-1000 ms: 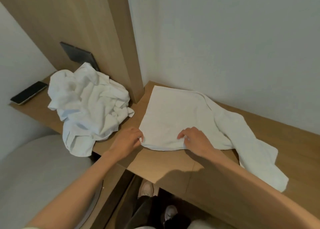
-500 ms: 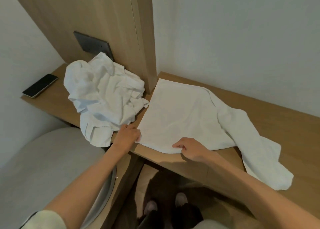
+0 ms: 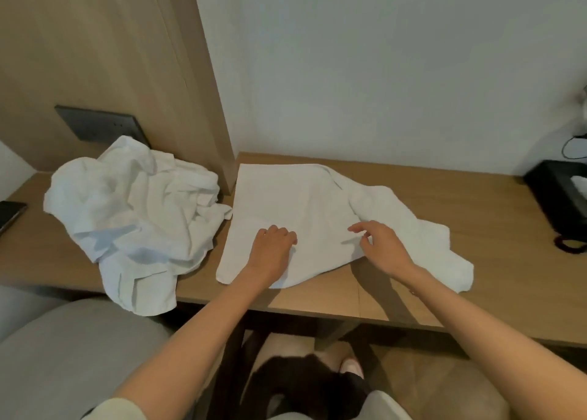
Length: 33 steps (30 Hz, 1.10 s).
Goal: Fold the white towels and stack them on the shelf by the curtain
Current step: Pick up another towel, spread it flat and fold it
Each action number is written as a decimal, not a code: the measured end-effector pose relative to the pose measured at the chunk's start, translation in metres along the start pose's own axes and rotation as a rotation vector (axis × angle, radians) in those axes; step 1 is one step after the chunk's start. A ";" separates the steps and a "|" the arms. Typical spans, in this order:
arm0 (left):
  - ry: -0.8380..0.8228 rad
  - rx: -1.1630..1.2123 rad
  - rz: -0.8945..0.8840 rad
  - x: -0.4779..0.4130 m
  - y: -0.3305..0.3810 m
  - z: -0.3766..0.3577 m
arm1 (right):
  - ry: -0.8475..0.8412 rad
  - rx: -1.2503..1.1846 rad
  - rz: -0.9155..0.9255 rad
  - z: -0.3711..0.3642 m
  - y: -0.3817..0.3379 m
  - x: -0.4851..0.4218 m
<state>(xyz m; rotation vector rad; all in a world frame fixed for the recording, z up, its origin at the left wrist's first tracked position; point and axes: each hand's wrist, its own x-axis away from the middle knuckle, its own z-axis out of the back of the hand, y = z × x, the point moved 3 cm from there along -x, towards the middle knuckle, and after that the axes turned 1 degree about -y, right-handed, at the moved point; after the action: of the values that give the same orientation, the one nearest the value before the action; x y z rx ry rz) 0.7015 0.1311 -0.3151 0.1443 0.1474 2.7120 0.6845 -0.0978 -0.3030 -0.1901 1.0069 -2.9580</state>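
A white towel (image 3: 279, 203) lies on the wooden desk (image 3: 486, 206), its left part spread flat and its right part rumpled, trailing toward the desk's front edge. My left hand (image 3: 273, 248) rests on the flat part near the front, fingers curled under, with no cloth visibly held. My right hand (image 3: 378, 245) is just to its right over the towel's middle, fingers loosely spread and holding nothing. A crumpled heap of white towels (image 3: 133, 216) sits to the left, one corner hanging over the desk edge. No shelf or curtain is in view.
A wooden panel with a dark socket plate (image 3: 98, 124) rises behind the heap. A phone (image 3: 9, 213) lies at the far left. A black telephone (image 3: 559, 194) with a coiled cord stands at the far right. A grey chair (image 3: 63, 356) is below the desk on the left.
Both hands left the towel's near edge and moved inward onto its middle. The left hand let go of the near left corner. The view swung right, showing more desk.
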 end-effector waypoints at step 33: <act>-0.240 0.217 0.373 -0.106 0.173 -0.069 | -0.185 -0.108 -0.280 0.138 0.219 -0.067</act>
<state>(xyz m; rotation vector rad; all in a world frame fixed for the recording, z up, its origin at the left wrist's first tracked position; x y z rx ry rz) 0.7198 -0.0753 -0.3699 0.6136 0.3766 3.0095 0.7605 -0.3515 -0.3354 -0.6438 1.2042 -3.0496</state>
